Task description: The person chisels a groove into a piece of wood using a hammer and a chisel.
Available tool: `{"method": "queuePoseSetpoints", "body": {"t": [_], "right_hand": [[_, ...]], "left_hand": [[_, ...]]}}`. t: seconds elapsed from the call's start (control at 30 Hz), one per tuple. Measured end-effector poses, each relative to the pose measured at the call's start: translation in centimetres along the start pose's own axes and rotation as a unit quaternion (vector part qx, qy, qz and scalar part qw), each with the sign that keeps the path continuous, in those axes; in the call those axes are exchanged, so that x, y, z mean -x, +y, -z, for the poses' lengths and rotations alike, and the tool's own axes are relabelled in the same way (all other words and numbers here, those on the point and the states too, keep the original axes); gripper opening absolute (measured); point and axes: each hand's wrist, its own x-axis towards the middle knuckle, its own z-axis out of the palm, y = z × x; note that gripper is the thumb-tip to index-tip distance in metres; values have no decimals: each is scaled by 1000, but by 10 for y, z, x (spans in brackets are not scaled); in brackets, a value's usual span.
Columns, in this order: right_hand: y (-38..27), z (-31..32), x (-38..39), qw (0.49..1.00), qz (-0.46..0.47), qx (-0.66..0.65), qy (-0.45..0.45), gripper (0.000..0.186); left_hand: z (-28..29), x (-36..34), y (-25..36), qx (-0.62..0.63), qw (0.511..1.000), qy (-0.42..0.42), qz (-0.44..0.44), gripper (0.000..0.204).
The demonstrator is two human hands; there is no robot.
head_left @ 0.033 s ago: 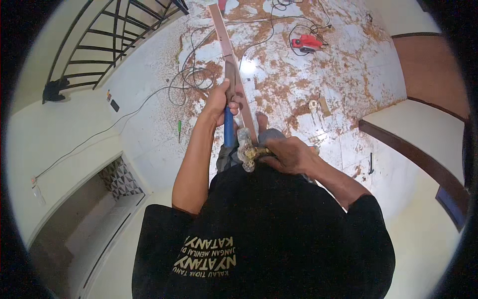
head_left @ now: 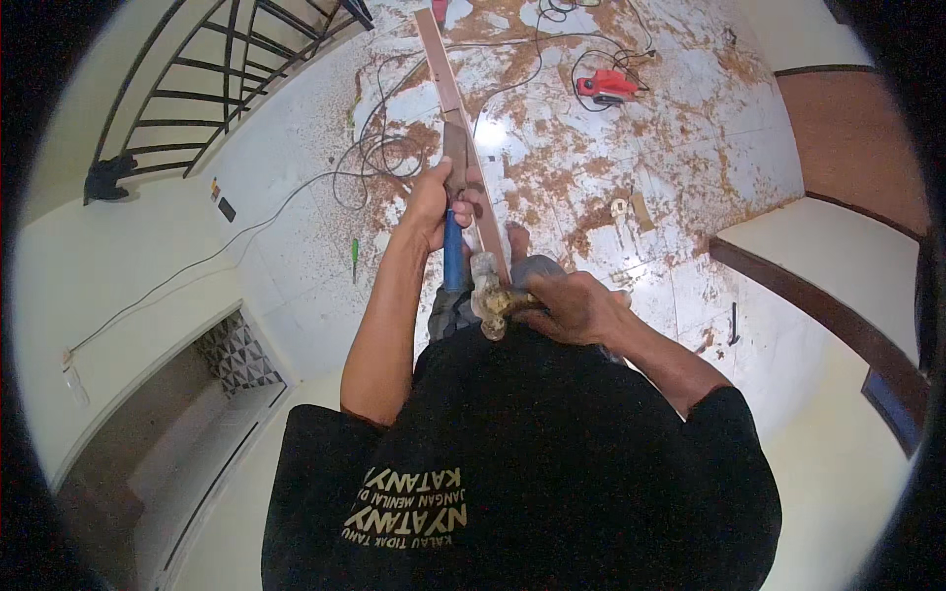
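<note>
Left hand [head_left: 439,202] closed around a blue-handled tool [head_left: 452,246], fingers [head_left: 471,202] wrapped tight at the top of the handle, blade end pressed against a long wooden strip [head_left: 455,108] running away across the floor [head_left: 690,148]. Right hand [head_left: 570,307] closed over a brass-coloured mallet head [head_left: 490,300] just beside the lower end of the blue handle — touching or not, cannot tell. Scattered over the white floor, reddish sawdust and black cables [head_left: 374,158]; farther off, a red power tool [head_left: 606,86]. At upper left, a black stair railing [head_left: 197,89].
</note>
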Motion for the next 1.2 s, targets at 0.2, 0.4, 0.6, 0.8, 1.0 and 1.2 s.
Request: {"method": "queuePoseSetpoints", "body": {"t": [0.2, 0.4, 0.6, 0.8, 1.0, 1.2], "right_hand": [[11, -28, -4, 972, 72, -139, 173, 25], [3, -30, -21, 943, -9, -202, 262, 33], [-6, -24, -27, 910, -32, -258, 324, 41], [-10, -38, -33, 922, -68, -259, 278, 42], [-1, -41, -46, 919, -63, -262, 289, 50], [-3, -47, -59, 919, -48, -287, 266, 30]], "left_hand": [[-1, -14, -30, 184, 980, -66, -25, 40], [1, -28, -59, 290, 948, -125, -36, 30], [0, -9, -74, 444, 869, -212, -49, 35], [-11, -22, -60, 330, 931, -143, -55, 36], [-20, -22, -48, 213, 975, 5, -60, 36], [-20, -28, -43, 145, 984, 65, -78, 44]]}}
